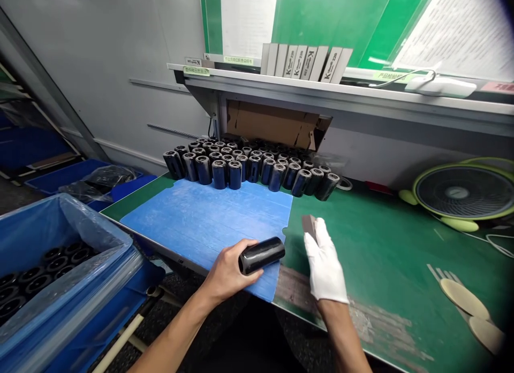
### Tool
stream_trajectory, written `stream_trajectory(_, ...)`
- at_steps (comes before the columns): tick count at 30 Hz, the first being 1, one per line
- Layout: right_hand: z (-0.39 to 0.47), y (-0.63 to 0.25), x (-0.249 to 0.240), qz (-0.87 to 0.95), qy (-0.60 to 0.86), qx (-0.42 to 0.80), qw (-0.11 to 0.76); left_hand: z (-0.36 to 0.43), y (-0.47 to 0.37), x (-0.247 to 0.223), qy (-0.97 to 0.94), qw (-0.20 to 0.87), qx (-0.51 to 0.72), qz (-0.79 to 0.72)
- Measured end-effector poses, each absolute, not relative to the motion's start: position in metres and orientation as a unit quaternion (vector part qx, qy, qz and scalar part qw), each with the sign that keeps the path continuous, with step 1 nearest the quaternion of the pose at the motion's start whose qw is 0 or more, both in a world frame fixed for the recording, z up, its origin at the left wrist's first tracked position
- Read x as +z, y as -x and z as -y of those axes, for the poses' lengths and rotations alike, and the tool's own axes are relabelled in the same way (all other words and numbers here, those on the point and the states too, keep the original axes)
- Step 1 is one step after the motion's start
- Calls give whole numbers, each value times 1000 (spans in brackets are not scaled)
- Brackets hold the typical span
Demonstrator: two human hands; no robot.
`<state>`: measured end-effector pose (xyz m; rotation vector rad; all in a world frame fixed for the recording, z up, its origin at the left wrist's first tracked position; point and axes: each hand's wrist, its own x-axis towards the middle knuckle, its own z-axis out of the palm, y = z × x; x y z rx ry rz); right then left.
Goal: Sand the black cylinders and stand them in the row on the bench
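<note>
2 hands are working at the near edge of the green counter (385,255). the bare left hand (228,271) is clamping around a glossy black cylindrical sleeve (262,254), holding it sideways over the blue foam mat (201,218). the white-gloved right hand (323,260) is pinching a small grey abrasive block (309,226) just beside the cylinder's open end. judging from this, bringing the block flat against the surface and turning the sleeve slowly would be giving an even finish. dozens of similar black cylinders (249,164) are lying in rows behind the mat.
</note>
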<state>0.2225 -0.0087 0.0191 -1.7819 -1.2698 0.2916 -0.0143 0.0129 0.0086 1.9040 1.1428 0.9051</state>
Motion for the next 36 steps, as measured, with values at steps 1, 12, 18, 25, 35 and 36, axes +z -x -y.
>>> stream_trajectory(1,13,-213,15,530,705,112,457,-12,14,8,-739,361,357,-443)
stream_trajectory(12,5,-160,-15,645,635,-31,424,-14,1,12,-679,452,431,-387)
stream_trajectory(18,32,-138,8,726,575,-63,372,-17,-1,0,-678,427,429,-417)
stream_trajectory(25,29,-148,12,732,585,-73,343,-10,-2,-4,-690,402,435,-417)
stream_trajectory(35,25,-146,23,711,598,-97,357,-7,-2,-5,-716,364,437,-404)
stream_trajectory(36,25,-146,22,694,614,-102,363,-8,-2,-6,-719,355,439,-406)
